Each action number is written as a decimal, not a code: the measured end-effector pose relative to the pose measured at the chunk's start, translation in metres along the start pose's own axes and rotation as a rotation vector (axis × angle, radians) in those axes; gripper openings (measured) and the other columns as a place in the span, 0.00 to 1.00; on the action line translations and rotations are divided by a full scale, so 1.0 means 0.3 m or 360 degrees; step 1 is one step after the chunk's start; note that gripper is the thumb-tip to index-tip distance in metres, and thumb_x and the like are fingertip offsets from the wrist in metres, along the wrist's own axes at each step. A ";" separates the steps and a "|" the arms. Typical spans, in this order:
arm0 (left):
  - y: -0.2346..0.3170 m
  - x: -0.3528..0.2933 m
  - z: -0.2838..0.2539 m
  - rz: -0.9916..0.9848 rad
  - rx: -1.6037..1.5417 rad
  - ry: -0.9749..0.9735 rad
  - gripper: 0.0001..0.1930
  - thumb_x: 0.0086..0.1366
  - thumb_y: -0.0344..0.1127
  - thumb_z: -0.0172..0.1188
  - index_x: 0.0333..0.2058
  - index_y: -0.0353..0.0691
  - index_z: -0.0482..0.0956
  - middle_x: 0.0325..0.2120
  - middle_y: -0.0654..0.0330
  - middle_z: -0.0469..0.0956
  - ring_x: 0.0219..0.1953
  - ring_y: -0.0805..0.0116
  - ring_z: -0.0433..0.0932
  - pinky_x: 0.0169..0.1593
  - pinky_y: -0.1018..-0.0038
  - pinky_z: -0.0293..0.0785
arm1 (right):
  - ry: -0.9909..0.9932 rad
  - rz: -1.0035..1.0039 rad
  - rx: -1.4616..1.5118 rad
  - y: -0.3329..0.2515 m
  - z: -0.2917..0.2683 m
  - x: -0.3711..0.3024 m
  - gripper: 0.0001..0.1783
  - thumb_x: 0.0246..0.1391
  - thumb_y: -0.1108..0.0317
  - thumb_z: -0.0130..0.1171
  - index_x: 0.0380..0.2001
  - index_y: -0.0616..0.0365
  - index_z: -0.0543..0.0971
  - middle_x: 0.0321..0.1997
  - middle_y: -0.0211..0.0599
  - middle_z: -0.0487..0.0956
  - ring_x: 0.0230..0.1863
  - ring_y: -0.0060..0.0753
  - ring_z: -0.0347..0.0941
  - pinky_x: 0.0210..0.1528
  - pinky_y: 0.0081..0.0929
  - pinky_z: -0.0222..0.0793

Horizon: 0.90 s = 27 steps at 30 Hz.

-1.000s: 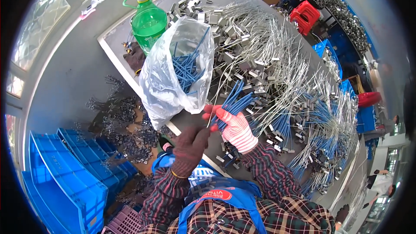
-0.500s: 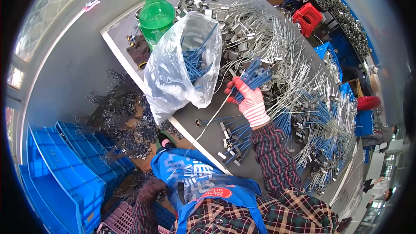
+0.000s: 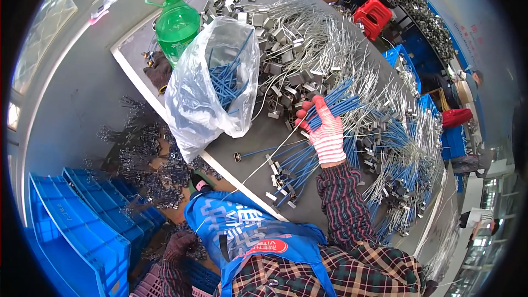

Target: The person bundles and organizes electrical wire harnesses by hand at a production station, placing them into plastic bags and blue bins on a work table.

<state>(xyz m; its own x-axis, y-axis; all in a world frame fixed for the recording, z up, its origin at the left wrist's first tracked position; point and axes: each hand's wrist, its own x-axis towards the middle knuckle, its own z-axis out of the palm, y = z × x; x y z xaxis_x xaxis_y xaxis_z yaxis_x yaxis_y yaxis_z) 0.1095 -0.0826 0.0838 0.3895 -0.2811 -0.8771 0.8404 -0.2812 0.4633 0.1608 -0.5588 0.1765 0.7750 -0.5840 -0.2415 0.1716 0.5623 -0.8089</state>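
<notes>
My right hand, in a red-and-white striped glove, is closed round a bundle of thin blue tubes above the table. A thin pale wire runs by its fingers down to the blue apron on my lap. To its left stands an open clear plastic bag with many more blue tubes inside. Silvery wires with small metal block ends are heaped behind and right of the hand. Wires with blue-covered lengths lie nearer me. My left hand, in a dark glove, hangs low beside my lap; its fingers are indistinct.
A green bottle and a dark glove sit at the table's left edge. Blue crates and a pink crate stand at lower left, near heaped dark parts. A red stool is at far right.
The right hand has shifted slightly right and down relative to the bag, still holding the blue tubes. The whole view has shifted a little. The left hand remains low by my lap.
</notes>
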 end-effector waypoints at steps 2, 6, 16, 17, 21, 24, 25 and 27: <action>-0.013 0.009 -0.002 0.0052 -0.0004 0.0045 0.12 0.52 0.40 0.61 0.20 0.39 0.75 0.15 0.59 0.71 0.14 0.71 0.67 0.16 0.75 0.60 | 0.0019 0.0009 -0.0028 0.000 -0.003 -0.005 0.16 0.52 0.61 0.62 0.41 0.57 0.75 0.34 0.40 0.78 0.32 0.40 0.78 0.29 0.37 0.78; -0.005 0.015 0.000 0.0030 0.0067 0.0055 0.12 0.51 0.41 0.61 0.20 0.38 0.74 0.15 0.59 0.71 0.14 0.71 0.66 0.17 0.75 0.58 | 0.0086 0.0041 -0.0055 0.001 -0.024 -0.003 0.16 0.52 0.61 0.62 0.41 0.57 0.75 0.33 0.42 0.78 0.31 0.42 0.78 0.30 0.38 0.78; 0.037 0.071 0.093 0.0243 0.0155 -0.0170 0.14 0.50 0.42 0.61 0.21 0.34 0.76 0.16 0.60 0.72 0.18 0.71 0.69 0.23 0.75 0.62 | -0.0226 0.0384 -0.0120 0.044 -0.050 -0.116 0.14 0.51 0.65 0.62 0.37 0.62 0.76 0.34 0.43 0.78 0.36 0.40 0.77 0.34 0.39 0.78; 0.054 0.053 0.122 0.0262 0.0157 -0.0162 0.13 0.52 0.41 0.61 0.22 0.34 0.76 0.16 0.61 0.72 0.19 0.72 0.69 0.24 0.75 0.63 | -0.0342 0.0446 -0.0228 0.088 -0.051 -0.147 0.12 0.52 0.67 0.62 0.36 0.63 0.75 0.35 0.42 0.77 0.37 0.38 0.76 0.36 0.38 0.78; 0.166 0.106 0.266 0.0303 0.0248 -0.0245 0.12 0.54 0.40 0.60 0.23 0.34 0.77 0.17 0.62 0.73 0.20 0.74 0.70 0.25 0.76 0.65 | -0.0237 0.0370 -0.0289 0.180 -0.074 -0.266 0.11 0.52 0.68 0.61 0.36 0.62 0.75 0.33 0.39 0.77 0.33 0.34 0.76 0.31 0.32 0.76; 0.221 0.097 0.315 0.0350 0.0327 -0.0253 0.13 0.54 0.40 0.61 0.23 0.35 0.78 0.17 0.63 0.73 0.20 0.74 0.70 0.26 0.76 0.65 | -0.0185 0.0273 -0.0380 0.154 -0.140 -0.251 0.12 0.52 0.66 0.62 0.36 0.63 0.76 0.32 0.37 0.77 0.32 0.31 0.75 0.29 0.29 0.76; 0.226 0.107 0.323 0.0355 0.0376 -0.0306 0.13 0.54 0.41 0.61 0.24 0.35 0.78 0.17 0.63 0.73 0.20 0.75 0.70 0.26 0.76 0.66 | -0.0165 0.0215 -0.0410 0.140 -0.146 -0.255 0.13 0.52 0.64 0.62 0.35 0.63 0.77 0.31 0.36 0.77 0.31 0.30 0.75 0.28 0.28 0.75; 0.258 0.111 0.343 0.0384 0.0505 -0.0391 0.13 0.54 0.41 0.61 0.24 0.35 0.79 0.17 0.64 0.73 0.21 0.75 0.70 0.26 0.76 0.66 | -0.0088 0.0189 -0.0508 0.117 -0.162 -0.258 0.13 0.52 0.64 0.62 0.35 0.63 0.77 0.31 0.36 0.77 0.31 0.30 0.75 0.26 0.27 0.74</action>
<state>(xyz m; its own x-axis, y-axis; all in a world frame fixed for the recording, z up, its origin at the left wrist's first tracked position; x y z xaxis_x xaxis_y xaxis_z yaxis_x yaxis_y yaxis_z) 0.1488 -0.2081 0.1035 0.4267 -0.5708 -0.7015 0.5652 -0.4373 0.6995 0.0773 -0.5224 0.1407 0.8114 -0.4880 -0.3218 -0.1140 0.4078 -0.9059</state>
